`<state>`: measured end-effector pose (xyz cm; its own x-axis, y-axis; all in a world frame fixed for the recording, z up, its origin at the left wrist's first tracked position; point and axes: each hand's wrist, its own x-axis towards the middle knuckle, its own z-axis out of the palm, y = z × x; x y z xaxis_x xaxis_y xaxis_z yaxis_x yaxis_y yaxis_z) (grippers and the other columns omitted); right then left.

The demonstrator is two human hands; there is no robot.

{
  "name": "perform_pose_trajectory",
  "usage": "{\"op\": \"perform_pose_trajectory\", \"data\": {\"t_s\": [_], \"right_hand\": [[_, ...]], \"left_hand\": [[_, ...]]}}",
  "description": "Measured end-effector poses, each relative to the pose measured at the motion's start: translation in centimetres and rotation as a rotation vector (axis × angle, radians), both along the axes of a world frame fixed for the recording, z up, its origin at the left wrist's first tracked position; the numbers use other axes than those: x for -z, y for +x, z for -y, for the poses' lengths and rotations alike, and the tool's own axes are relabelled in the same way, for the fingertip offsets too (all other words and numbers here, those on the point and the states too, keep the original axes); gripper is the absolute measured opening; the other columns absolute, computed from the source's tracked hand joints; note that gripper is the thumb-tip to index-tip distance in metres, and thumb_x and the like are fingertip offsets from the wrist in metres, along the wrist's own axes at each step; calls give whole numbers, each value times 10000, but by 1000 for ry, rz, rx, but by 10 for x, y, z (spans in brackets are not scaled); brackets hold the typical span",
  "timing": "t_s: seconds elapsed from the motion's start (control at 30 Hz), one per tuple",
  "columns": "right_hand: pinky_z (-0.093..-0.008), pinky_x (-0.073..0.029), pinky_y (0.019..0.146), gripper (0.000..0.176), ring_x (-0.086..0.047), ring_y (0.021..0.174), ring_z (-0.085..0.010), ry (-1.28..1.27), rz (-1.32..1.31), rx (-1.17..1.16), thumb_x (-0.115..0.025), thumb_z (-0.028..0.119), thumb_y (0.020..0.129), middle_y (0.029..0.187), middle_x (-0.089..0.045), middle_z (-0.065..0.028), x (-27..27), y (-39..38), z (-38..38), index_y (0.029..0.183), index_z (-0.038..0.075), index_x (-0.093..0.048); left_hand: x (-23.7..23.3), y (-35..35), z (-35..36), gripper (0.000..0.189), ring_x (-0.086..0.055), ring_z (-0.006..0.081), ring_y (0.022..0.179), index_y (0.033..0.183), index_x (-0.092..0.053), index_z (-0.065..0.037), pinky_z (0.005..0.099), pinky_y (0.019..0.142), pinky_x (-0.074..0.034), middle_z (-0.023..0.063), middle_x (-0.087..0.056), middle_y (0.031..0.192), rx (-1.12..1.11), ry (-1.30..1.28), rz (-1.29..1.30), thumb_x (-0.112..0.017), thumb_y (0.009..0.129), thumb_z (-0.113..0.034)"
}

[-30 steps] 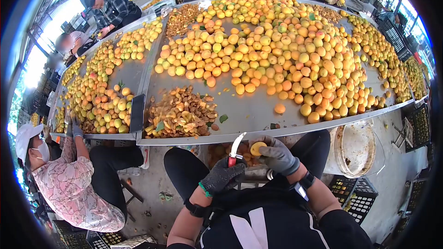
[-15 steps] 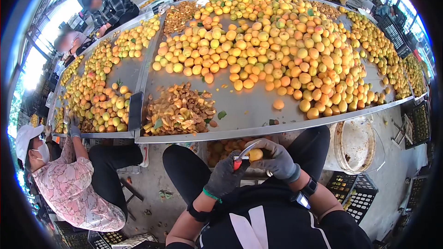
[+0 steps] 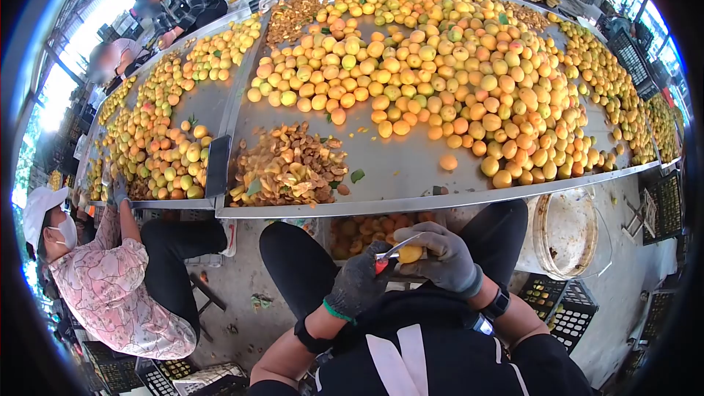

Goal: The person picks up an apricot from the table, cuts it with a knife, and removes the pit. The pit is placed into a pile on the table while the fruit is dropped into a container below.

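Over my lap, my gloved left hand (image 3: 358, 282) is closed around a small red-handled knife (image 3: 381, 265), its thin metal blade pointing up and to the right. My gloved right hand (image 3: 445, 258) holds a yellow apricot (image 3: 411, 253) between its fingers, right at the blade. Part of the apricot is hidden by the glove. Just beyond my hands, under the table edge, a container holds more apricots (image 3: 367, 231). On the metal table (image 3: 396, 176) ahead lies a heap of cut apricot pieces (image 3: 290, 169), with a large spread of whole apricots (image 3: 469, 95) behind it.
A co-worker in a pink floral shirt (image 3: 121, 279) sits at the left, reaching to the table. More people sit along the far sides. To my right stand a dirty white bucket (image 3: 539, 235) and a black plastic crate (image 3: 579, 326). The table's metal rim (image 3: 352, 210) runs before my knees.
Both hands stay together around the apricot and knife. The blade has turned to a straighter, flatter angle, and the right fingers have shifted on the fruit. The view has moved slightly.
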<state>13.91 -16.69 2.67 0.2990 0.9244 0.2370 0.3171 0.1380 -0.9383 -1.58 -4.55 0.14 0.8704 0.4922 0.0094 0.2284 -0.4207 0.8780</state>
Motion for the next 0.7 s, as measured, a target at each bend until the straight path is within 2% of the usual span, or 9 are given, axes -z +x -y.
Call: {"op": "perform_pose_trajectory", "data": {"t_s": [0.3,0.4,0.47,0.5,0.57,0.6,0.63,0.67,0.7], "right_hand": [[-309,-478,875,445,-601,998,-234,-1,259,106,-760,52,704,1091,-607,-112,9,-2,-7,1123,27,-613],[-296,-471,885,431,-591,1002,-191,-168,18,7,-743,63,748,1093,-604,-88,22,8,-8,1150,16,-595],[-294,-487,870,415,-579,993,-158,-326,-528,-128,-701,108,816,1147,-597,-68,39,16,-9,1196,17,-561],[-294,-487,870,415,-579,993,-158,-325,-525,-126,-701,108,816,1147,-597,-68,44,17,-9,1196,17,-561],[-285,-486,851,380,-561,978,-128,-273,-719,-127,-640,143,883,1149,-588,-63,53,22,-10,1226,22,-534],[-260,-480,820,373,-561,937,-133,-265,-667,-50,-596,167,913,1150,-584,-81,59,27,-12,1251,37,-508],[-260,-480,820,373,-561,937,-133,-264,-671,-40,-596,167,913,1150,-584,-81,58,30,-10,1251,37,-508],[-251,-474,810,371,-557,923,-133,-169,-1004,-73,-577,173,922,1144,-580,-78,55,33,-8,1260,43,-494],[-241,-467,800,369,-552,910,-133,-63,-1331,-109,-558,179,932,1139,-576,-74,51,35,-4,1269,50,-481]], "left_hand": [[32,8,1,228,-626,393,793,1041,-576,-67,440,643,-499,207,-636,822,-41,18,-59,-618,835,-157],[40,11,-8,249,-627,392,795,1062,-565,-68,444,645,-499,207,-633,806,-17,123,-47,-614,838,-165],[41,13,-15,337,-624,392,798,1132,-520,-56,439,649,-503,211,-623,792,99,130,-114,-621,847,-204],[40,15,-15,337,-624,392,798,1132,-520,-56,439,649,-503,211,-623,792,101,131,-111,-621,847,-204],[33,20,-15,319,-624,297,719,1119,-506,-62,384,641,-492,136,-623,787,35,-44,-206,-616,820,-80],[28,20,-16,319,-624,297,719,1119,-506,-62,384,641,-492,136,-623,787,42,-45,-206,-616,820,-80],[20,15,-19,399,-595,230,697,1174,-464,-58,353,639,-487,87,-606,797,3,-202,36,-630,811,-57],[13,12,-21,481,-566,163,674,1229,-423,-55,322,638,-482,39,-589,807,-35,-359,278,-643,802,-34],[7,8,-26,481,-566,163,674,1229,-423,-55,322,638,-482,39,-589,807,-27,-364,278,-643,802,-34]]}}
